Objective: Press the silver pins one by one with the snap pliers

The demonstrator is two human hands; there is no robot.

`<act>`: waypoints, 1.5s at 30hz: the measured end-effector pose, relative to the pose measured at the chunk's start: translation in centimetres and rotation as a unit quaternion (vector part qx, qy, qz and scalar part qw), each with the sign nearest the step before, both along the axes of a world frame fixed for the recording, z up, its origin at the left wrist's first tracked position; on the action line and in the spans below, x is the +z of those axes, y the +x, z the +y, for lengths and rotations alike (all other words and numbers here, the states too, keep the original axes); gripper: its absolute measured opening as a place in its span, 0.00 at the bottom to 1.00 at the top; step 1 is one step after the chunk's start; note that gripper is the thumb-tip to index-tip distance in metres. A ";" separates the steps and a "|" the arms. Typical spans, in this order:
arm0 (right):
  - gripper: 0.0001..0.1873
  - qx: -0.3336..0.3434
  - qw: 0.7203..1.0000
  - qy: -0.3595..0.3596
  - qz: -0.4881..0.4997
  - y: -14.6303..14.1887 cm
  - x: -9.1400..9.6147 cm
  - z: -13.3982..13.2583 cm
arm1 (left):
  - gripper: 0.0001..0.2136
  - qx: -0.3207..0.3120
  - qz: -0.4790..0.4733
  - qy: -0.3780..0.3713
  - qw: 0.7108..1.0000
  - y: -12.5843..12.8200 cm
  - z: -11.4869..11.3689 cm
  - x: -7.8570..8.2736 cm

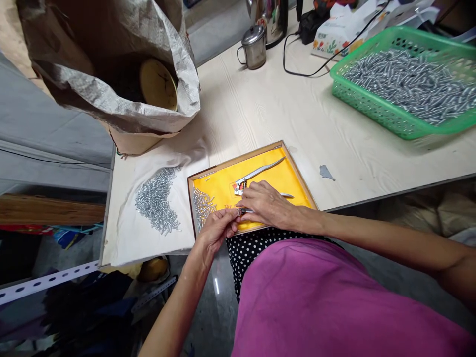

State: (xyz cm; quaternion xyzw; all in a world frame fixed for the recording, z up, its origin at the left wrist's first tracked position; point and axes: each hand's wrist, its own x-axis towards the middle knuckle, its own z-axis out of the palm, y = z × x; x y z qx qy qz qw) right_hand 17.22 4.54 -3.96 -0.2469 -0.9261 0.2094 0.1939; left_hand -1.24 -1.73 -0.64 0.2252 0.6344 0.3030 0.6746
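Observation:
A shallow wooden tray point(293, 171) lined in yellow lies at the table's near edge. A metal plier-like hand tool point(256, 174) rests in it, beside a small heap of silver screws point(203, 206) at the tray's left end. My left hand point(215, 229) pinches a small metal piece at its fingertips over the tray's front edge. My right hand point(266, 204) is closed around a thin metal part that meets the left fingertips. The two hands touch at that spot.
A larger pile of screws point(156, 201) lies on white cloth left of the tray. A green basket point(394, 116) full of screws stands at the right rear. A big paper sack point(111, 74), a steel mug point(255, 47) and a black cable point(316, 69) sit further back.

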 end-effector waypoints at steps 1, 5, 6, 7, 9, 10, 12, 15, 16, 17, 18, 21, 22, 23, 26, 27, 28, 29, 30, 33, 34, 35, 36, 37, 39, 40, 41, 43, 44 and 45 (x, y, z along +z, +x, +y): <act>0.14 0.003 1.000 -0.003 0.001 -0.2 0.0 0.0 | 0.19 -0.014 0.000 0.001 1.000 0.0 -0.1 0.1; 0.10 0.000 1.000 -0.006 0.021 -0.2 0.2 -0.1 | 0.19 -0.037 0.137 0.026 0.990 -1.0 -0.8 0.8; 0.10 -0.001 1.000 -0.007 0.029 -0.1 0.3 -0.1 | 0.18 -0.015 0.222 0.054 0.973 -1.5 -1.0 1.0; 0.10 0.000 0.999 -0.008 0.036 0.0 0.3 -0.1 | 0.17 0.011 0.310 0.090 0.947 -1.9 -1.3 1.3; 0.11 0.004 0.999 -0.009 0.045 0.1 0.2 -0.2 | 0.17 0.044 0.417 0.151 0.895 -2.2 -1.7 1.8; 0.11 0.005 0.999 -0.009 0.046 0.0 0.1 -0.2 | 0.18 0.037 0.416 0.160 0.894 -2.2 -1.8 2.0; 0.11 0.002 0.999 -0.003 0.045 -0.1 -0.1 -0.4 | 0.20 -0.004 0.326 0.125 0.937 -1.5 -1.8 2.1; 0.12 -0.009 0.999 0.009 0.047 -0.4 -0.2 -0.5 | 0.25 -0.010 0.155 0.049 0.987 0.0 -1.2 1.8; 0.12 -0.013 0.999 0.012 0.047 -0.4 -0.2 -0.5 | 0.25 0.003 0.121 0.038 0.992 0.4 -0.9 1.6; 0.12 -0.014 0.999 0.012 0.045 -0.4 -0.1 -0.5 | 0.25 0.014 0.100 0.033 0.994 0.7 -0.6 1.4; 0.11 -0.014 0.999 0.011 0.041 -0.3 -0.1 -0.4 | 0.25 0.023 0.092 0.033 0.995 0.9 -0.3 1.2; 0.12 -0.028 0.999 0.013 0.019 0.6 0.1 0.1 | 0.24 0.037 0.128 0.061 0.989 1.1 0.6 0.6; 0.15 -0.046 0.999 0.019 0.008 1.1 0.2 0.2 | 0.24 0.037 0.150 0.075 0.985 1.1 0.9 0.4; 0.17 -0.070 0.997 0.027 -0.005 1.7 0.2 0.4 | 0.23 0.033 0.170 0.087 0.981 1.1 1.1 0.1; 0.16 -0.118 0.991 0.033 -0.051 4.0 0.3 0.5 | 0.22 -0.001 0.200 0.090 0.976 1.0 1.6 -0.6; 0.14 -0.120 0.990 0.027 -0.065 4.7 0.2 0.5 | 0.22 -0.012 0.204 0.085 0.975 0.9 1.7 -0.9; 0.13 -0.119 0.990 0.021 -0.076 5.3 0.1 0.5 | 0.23 -0.022 0.208 0.080 0.975 0.9 1.7 -1.1; 0.12 -0.118 0.989 0.016 -0.084 5.8 0.0 0.4 | 0.23 -0.029 0.212 0.076 0.974 0.8 1.8 -1.3; 0.11 -0.117 0.989 0.012 -0.089 6.1 -0.1 0.4 | 0.23 -0.035 0.216 0.071 0.973 0.8 1.8 -1.5; 0.07 -0.119 0.988 0.015 -0.098 6.2 -0.6 0.5 | 0.23 -0.056 0.228 0.058 0.970 0.5 2.0 -1.7; 0.06 -0.119 0.987 0.018 -0.102 6.1 -0.7 0.6 | 0.23 -0.065 0.230 0.053 0.970 0.4 2.1 -1.6; 0.06 -0.118 0.987 0.021 -0.106 6.0 -0.7 0.7 | 0.23 -0.074 0.230 0.048 0.969 0.4 2.2 -1.5; 0.06 -0.117 0.987 0.024 -0.110 5.9 -0.8 0.8 | 0.23 -0.083 0.227 0.041 0.970 0.3 2.4 -1.4; 0.07 -0.114 0.987 0.026 -0.114 5.9 -0.8 0.9 | 0.22 -0.093 0.221 0.032 0.970 0.2 2.6 -1.2; 0.09 -0.105 0.987 0.025 -0.115 5.8 -0.7 1.1 | 0.21 -0.117 0.205 0.007 0.972 0.1 3.1 -0.8; 0.10 -0.102 0.988 0.024 -0.115 5.8 -0.7 1.1 | 0.21 -0.131 0.199 -0.006 0.971 0.1 3.4 -0.6; 0.11 -0.099 0.988 0.024 -0.115 5.7 -0.7 1.1 | 0.20 -0.147 0.193 -0.018 0.970 0.0 3.7 -0.4; 0.11 -0.096 0.988 0.023 -0.118 5.8 -0.6 1.0 | 0.20 -0.179 0.186 -0.038 0.966 -0.1 4.1 -0.2; 0.11 -0.095 0.988 0.021 -0.121 5.8 -0.6 1.0 | 0.19 -0.192 0.182 -0.046 0.963 -0.1 4.2 -0.1; 0.11 -0.095 0.988 0.018 -0.124 5.8 -0.6 0.9 | 0.19 -0.205 0.178 -0.054 0.961 -0.2 4.3 0.0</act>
